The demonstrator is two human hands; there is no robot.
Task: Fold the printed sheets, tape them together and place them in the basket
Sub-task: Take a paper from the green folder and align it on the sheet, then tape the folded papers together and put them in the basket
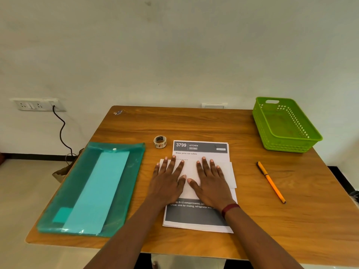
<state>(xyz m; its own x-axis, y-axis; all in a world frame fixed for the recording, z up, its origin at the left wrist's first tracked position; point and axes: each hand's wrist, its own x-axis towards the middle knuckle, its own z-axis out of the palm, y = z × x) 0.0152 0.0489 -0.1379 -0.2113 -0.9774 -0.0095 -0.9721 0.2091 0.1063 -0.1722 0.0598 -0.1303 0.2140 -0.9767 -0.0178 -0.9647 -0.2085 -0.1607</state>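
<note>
Two sheets mid worktop (194,123): one folded sheet (191,168) lying across one flat printed sheet (200,153). Left hand (168,176) and right hand (210,179) side by side on the folded sheet, fingers straight and spread, pressing flat, gripping nothing. One tape (160,141) roll just left of the printed sheet's far edge. One green basket (287,141) at far right corner. One pen (271,181) right, one teal folder (93,189) left. Wooden surface, pale wall (174,55) behind, socket (37,104) and cable (61,131) far left.
</note>
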